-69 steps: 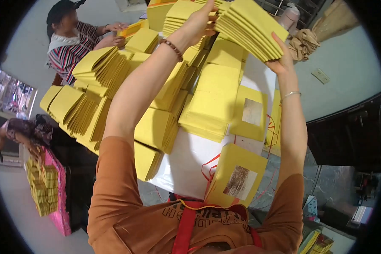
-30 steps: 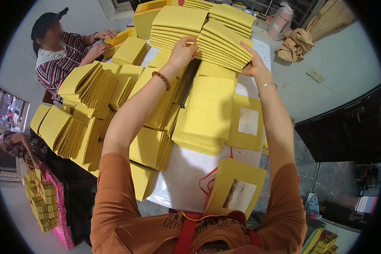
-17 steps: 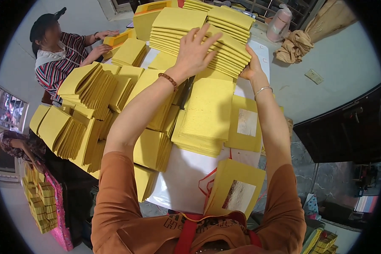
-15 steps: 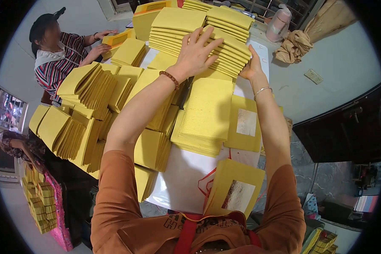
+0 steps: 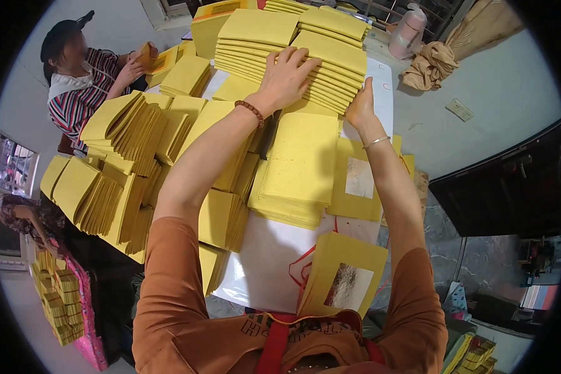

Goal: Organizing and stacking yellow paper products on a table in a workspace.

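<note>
A tall stack of folded yellow paper sheets [image 5: 330,59] lies at the far end of the white table [image 5: 262,255]. My left hand [image 5: 287,78] rests flat on the front of this stack, fingers spread, a bead bracelet on the wrist. My right hand [image 5: 359,106] presses against the stack's right front corner, fingers straight, a thin bangle on the wrist. Neither hand grips a sheet. Just below the hands sits a lower pile of yellow sheets [image 5: 299,168].
Fanned bundles of yellow sheets [image 5: 124,162] cover the table's left side. Two yellow sheets with foil squares [image 5: 346,280] lie near me. A person in a striped shirt [image 5: 81,87] handles sheets at the far left. A pink jug [image 5: 408,31] and tan cloth [image 5: 430,65] sit far right.
The stack I carried overhead has come down onto the far pile. My left hand has moved from its side onto its front face, and both hands now press it.
</note>
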Available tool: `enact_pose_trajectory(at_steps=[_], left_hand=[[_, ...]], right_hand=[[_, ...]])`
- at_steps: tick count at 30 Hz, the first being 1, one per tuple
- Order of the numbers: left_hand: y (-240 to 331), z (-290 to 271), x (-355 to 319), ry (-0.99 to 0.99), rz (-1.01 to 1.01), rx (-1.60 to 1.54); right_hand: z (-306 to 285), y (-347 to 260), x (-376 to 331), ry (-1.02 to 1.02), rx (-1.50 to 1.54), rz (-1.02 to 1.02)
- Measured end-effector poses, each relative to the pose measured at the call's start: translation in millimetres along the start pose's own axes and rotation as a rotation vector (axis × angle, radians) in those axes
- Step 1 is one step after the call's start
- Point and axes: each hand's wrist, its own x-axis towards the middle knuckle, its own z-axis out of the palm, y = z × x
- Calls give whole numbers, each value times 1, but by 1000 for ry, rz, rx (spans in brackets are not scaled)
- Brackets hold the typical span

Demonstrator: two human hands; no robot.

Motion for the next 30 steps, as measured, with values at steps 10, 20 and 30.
enact_pose_trajectory(at_steps=[10, 20, 30], left_hand=[[-3, -4, 3, 10, -8, -9], [-8, 7, 1, 126, -241, -346], [-2, 4, 5, 162, -267, -425]], right_hand=[[-12, -6, 3, 96, -249, -1], [27, -13, -12, 142, 11, -91], [24, -19, -9, -35, 38, -20]])
